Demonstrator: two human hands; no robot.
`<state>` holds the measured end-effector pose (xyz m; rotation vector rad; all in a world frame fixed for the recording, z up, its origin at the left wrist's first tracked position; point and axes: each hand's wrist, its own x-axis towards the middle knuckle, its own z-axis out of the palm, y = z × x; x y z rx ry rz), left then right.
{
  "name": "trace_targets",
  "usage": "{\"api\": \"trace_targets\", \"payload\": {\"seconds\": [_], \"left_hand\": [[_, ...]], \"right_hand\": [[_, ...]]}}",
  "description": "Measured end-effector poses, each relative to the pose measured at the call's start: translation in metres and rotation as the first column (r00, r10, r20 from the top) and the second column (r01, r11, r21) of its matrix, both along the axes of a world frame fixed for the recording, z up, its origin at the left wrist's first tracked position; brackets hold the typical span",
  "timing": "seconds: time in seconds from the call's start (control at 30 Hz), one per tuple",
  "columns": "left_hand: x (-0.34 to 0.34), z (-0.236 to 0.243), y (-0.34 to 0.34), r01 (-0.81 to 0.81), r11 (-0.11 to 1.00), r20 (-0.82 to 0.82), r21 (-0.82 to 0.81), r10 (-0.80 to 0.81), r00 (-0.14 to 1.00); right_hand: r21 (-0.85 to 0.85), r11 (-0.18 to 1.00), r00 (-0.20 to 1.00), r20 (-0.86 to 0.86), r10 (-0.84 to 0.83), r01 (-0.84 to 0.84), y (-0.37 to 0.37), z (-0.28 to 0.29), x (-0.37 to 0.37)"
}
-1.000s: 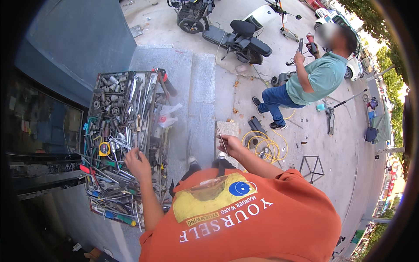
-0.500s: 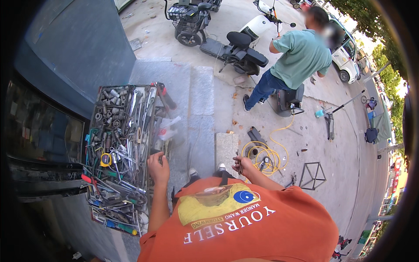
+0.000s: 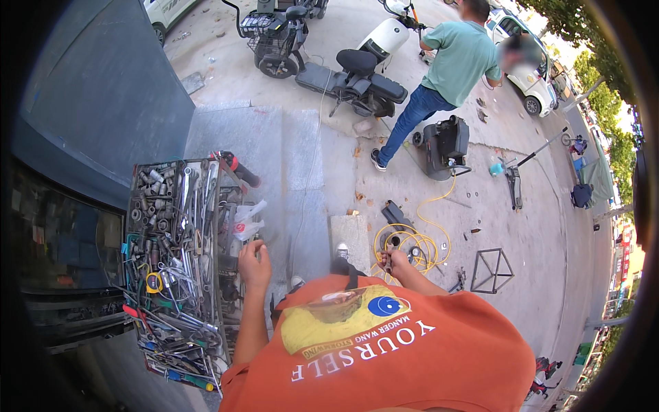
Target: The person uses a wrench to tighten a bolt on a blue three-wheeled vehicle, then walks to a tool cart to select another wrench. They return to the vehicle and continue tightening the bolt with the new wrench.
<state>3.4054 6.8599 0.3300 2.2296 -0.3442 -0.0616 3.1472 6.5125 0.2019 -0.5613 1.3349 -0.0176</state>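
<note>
Lower centre, your right hand (image 3: 396, 261) closes round a slim grey metal tool (image 3: 388, 264), probably stiff, best held mid-shaft; your left hand (image 3: 255, 264), loosely spread, looks empty.

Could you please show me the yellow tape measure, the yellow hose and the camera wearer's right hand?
Yellow tape measure (image 3: 154, 282): head view, middle of its case.
Yellow hose (image 3: 434, 248): head view, its coiled part.
Right hand (image 3: 396, 261): head view, its middle.

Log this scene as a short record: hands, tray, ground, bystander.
Left hand: open, nothing visibly held, beside the long rectangular tool tray
Right hand: gripping a slim grey metal tool
Tray contents: grey cylindrical metal sockets, long silver wrenches, rounded yellow tape measure
Ground: coiled yellow hose or cable
Bystander: person in green shirt and blue jeans, on foot
</note>
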Motion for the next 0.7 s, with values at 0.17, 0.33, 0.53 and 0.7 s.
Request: {"api": "trace_targets", "payload": {"seconds": [0.17,0.33,0.53,0.7], "left_hand": [[0.021,-0.017,-0.055,-0.035,0.999,-0.014,-0.03,0.035,0.999],[0.019,-0.031,-0.137,0.04,0.995,-0.147,-0.093,-0.053,0.988],[0.018,-0.016,-0.23,0.209,0.973,-0.153,-0.095,-0.222,0.963],[0.022,-0.032,-0.249,0.301,0.948,-0.193,-0.106,-0.317,0.929]], "right_hand": [[-0.035,0.999,0.998,0.063,0.012,-0.01,-0.067,0.0,0.052],[-0.124,0.99,0.985,0.146,0.093,-0.075,-0.167,0.028,0.14],[-0.23,0.965,0.918,0.341,0.202,-0.127,-0.231,0.118,0.235],[-0.199,0.973,0.927,0.33,0.178,-0.116,-0.242,0.111,0.229]]}}
